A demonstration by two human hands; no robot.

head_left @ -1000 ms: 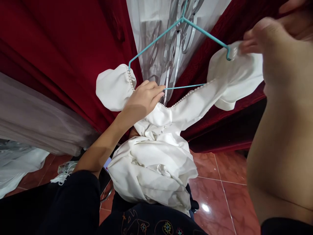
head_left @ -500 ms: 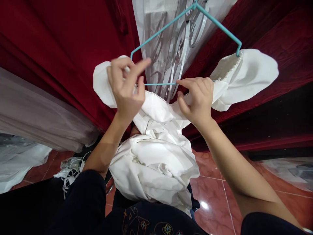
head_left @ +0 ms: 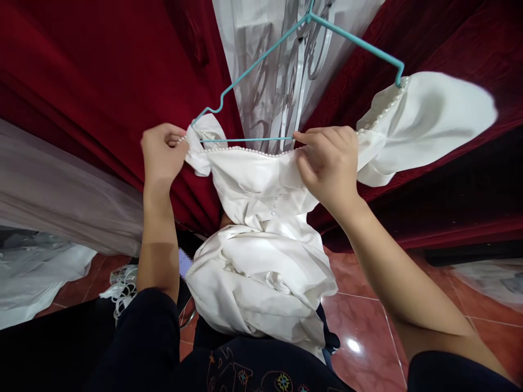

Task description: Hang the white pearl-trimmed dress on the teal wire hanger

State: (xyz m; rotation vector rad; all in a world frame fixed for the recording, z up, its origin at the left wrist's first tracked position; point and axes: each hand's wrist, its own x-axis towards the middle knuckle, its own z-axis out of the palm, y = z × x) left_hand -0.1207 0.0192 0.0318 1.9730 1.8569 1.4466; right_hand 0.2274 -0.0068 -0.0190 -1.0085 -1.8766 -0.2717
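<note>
A white dress [head_left: 261, 256] with pearl trim lies bunched over my lap, its neckline stretched along a light-blue hanger [head_left: 355, 38]. My left hand [head_left: 163, 155] pinches the pearl-edged left sleeve and pulls it out beyond the hanger's left end. Around the dress's neckline, my right hand [head_left: 329, 160] is closed, a fingertip on the hanger's lower bar. The right sleeve [head_left: 437, 120] hangs puffed out from the hanger's right notch. Small buttons run down the middle of the bodice.
Red curtains [head_left: 102, 65] hang on both sides of a white metal frame [head_left: 300, 81]. A phone [head_left: 185, 262] and white cables [head_left: 123, 294] lie at the lower left. Pale fabric [head_left: 44, 272] rests on the red tiled floor [head_left: 355, 321].
My left hand has moved left and closed on the left sleeve, drawing it outward. The hanger's left end now shows. My right hand has stayed in nearly the same place.
</note>
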